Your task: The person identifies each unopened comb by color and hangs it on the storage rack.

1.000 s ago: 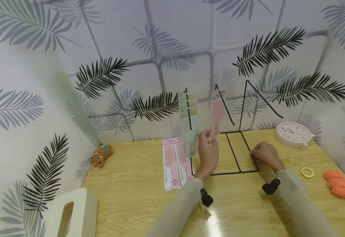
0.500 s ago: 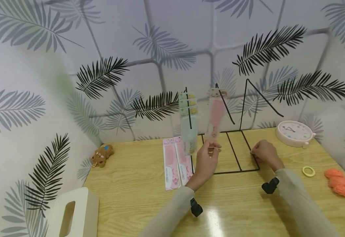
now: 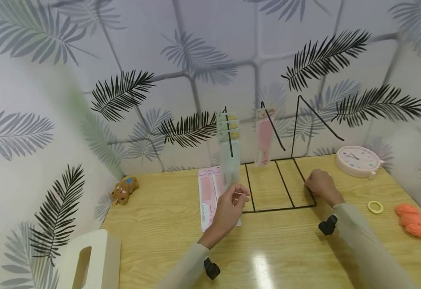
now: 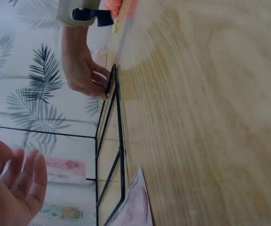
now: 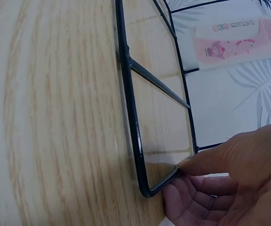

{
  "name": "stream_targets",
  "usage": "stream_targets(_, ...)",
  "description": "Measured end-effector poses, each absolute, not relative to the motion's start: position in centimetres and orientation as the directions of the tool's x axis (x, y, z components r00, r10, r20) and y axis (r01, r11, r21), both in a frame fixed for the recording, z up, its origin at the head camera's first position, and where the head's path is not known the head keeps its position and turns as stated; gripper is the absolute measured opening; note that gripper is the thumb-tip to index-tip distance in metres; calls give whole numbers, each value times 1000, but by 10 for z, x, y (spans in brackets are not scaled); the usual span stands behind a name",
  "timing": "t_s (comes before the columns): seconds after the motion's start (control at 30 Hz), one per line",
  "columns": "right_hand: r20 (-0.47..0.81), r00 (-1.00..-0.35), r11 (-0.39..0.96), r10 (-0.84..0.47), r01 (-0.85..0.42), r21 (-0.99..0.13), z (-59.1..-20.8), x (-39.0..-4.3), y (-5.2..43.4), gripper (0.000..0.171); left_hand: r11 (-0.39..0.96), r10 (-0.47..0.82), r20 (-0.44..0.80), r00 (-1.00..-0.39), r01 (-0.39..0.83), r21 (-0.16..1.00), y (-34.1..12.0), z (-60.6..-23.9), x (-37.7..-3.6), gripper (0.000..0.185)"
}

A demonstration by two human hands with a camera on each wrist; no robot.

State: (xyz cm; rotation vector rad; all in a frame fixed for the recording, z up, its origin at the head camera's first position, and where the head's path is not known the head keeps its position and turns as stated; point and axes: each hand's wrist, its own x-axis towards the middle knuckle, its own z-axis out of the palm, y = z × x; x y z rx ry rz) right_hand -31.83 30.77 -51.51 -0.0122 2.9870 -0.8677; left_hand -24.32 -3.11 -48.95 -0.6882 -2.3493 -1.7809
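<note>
A black wire rack (image 3: 284, 184) stands on the wooden table against the wall, with three raised hooks. My right hand (image 3: 320, 184) pinches the right side bar of its base; in the right wrist view thumb and fingers meet on the wire (image 5: 134, 117). One pink packaged plastic comb (image 3: 265, 134) hangs from the middle hook. Several pale green packs (image 3: 233, 164) hang on the left hook. My left hand (image 3: 230, 206), fingers loosely bent and holding nothing, is over the rack's front left corner. It partly hides two pink comb packs (image 3: 207, 188) lying on the table.
A pink clock (image 3: 358, 161), a yellow ring (image 3: 375, 207) and an orange bundle of yarn (image 3: 413, 220) lie to the right. At the left are a brown plush toy (image 3: 124, 190) and a white box (image 3: 110, 257) with a slot.
My left hand has moved from the hanging pink comb pack down and left toward the packs on the table. That pack has swung slightly. My right hand stays on the rack.
</note>
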Motion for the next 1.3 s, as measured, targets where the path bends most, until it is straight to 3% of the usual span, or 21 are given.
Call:
stream_targets(0.23,-22,-1000,843,-14,0,-538,-514,-319,309,41,236,173,352,-920,385,892,-61,-495,-243,11)
stream_targets(0.47,-6,-1000,851,-11,-6,-525,-509,-317,309,40,440,-20,280,-960,243,865,-88,-505,-254,23)
stream_targets(0.8,35,-999,862,-8,-25,-507,-507,-314,305,40,693,-20,71,-997,37,720,-102,-527,-268,68)
stream_targets(1.0,22,-1000,857,-9,-19,-515,-506,-311,306,40,747,18,77,-997,65,661,-98,-540,-283,84)
stream_targets(1.3,36,-999,866,-5,-22,-500,-512,-315,308,39,799,36,76,-996,75,596,-105,-540,-291,92)
